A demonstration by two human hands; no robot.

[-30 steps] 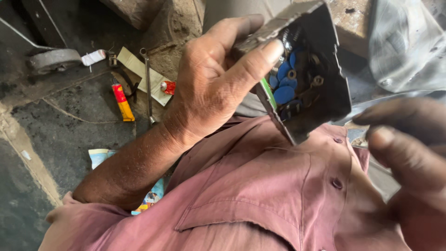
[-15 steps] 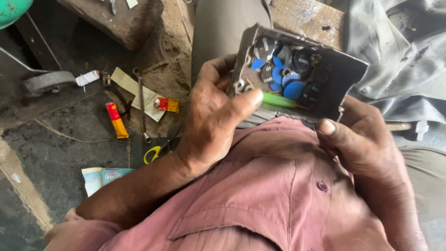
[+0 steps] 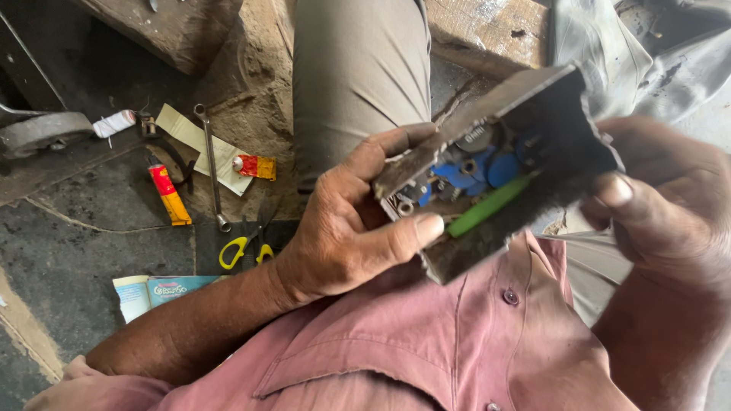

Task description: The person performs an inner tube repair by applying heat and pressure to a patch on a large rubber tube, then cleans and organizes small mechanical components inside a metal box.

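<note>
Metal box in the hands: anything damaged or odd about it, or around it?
The metal box held by the left hand and right hand looks worn: grimy walls, rough chipped edges, blue parts and a green strip exposed inside. On the floor, a spanner, yellow-handled scissors and a red-and-yellow tube lie scattered.

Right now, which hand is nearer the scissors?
Left. The left hand grips the box just right of the scissors on the floor; the right hand holds the box's far side.
</note>
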